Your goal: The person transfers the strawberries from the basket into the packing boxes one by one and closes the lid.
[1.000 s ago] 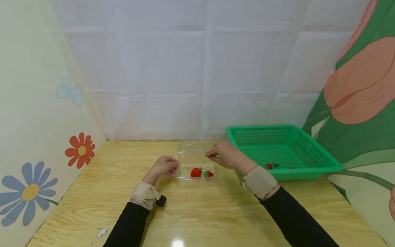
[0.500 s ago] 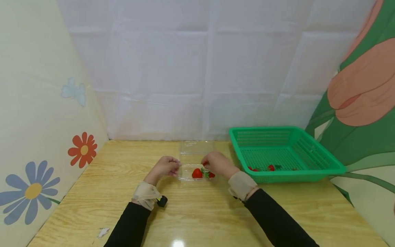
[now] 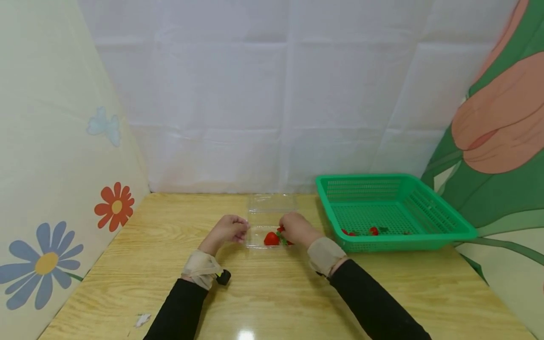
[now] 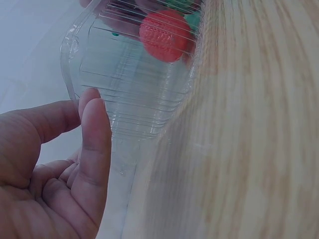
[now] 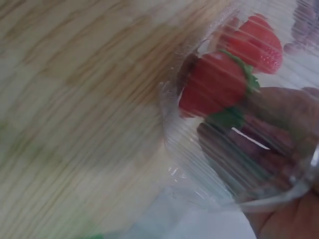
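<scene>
A clear plastic clamshell box (image 3: 257, 238) sits mid-table, its lid (image 3: 272, 203) folded back. With thumb and finger, my left hand (image 3: 229, 229) pinches the box's left rim, as the left wrist view shows up close. A red strawberry (image 3: 271, 239) lies in the box's front part; a second one beside it is mostly covered by my right hand (image 3: 299, 230). That hand reaches into the box's right side, its fingertips gripping another strawberry (image 3: 280, 229) that shows only partly. Through the clear wall in the right wrist view, strawberries (image 5: 214, 84) with green leaves appear against the fingers.
A green plastic basket (image 3: 395, 243) stands on the right of the wooden table (image 3: 255, 293), with several strawberries (image 3: 373, 231) near its front wall. A white scrap (image 3: 142, 320) is at the front left. White cloth (image 3: 212, 94) hangs behind.
My right hand has moved left and down with its strawberry, from above the box's right edge into the box. The left hand has stayed at the rim.
</scene>
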Available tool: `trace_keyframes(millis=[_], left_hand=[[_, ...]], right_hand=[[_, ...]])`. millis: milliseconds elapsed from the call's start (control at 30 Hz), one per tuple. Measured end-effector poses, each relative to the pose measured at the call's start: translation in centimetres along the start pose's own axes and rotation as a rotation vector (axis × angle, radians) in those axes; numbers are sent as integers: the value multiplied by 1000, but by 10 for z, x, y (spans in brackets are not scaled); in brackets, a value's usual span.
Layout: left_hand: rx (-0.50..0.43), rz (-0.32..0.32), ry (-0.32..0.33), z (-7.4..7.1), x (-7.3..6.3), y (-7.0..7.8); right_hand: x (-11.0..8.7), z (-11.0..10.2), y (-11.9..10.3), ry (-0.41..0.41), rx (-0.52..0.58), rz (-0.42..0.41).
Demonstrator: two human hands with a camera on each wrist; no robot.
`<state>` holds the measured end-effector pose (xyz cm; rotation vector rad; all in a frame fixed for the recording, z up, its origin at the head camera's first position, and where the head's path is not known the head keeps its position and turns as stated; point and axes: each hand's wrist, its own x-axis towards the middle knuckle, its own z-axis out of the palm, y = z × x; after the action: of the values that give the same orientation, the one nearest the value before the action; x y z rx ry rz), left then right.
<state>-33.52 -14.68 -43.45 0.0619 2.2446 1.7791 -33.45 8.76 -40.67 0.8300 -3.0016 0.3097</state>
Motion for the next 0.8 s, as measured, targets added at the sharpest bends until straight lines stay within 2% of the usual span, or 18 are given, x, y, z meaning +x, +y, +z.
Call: trace_keyframes(millis=[400, 800], left_hand=[[14, 1, -1, 1, 0, -1], [18, 12, -10, 1, 0, -1]], right_hand=[[5, -4, -9, -89, 40, 150], [12, -4, -6, -128, 38, 132]])
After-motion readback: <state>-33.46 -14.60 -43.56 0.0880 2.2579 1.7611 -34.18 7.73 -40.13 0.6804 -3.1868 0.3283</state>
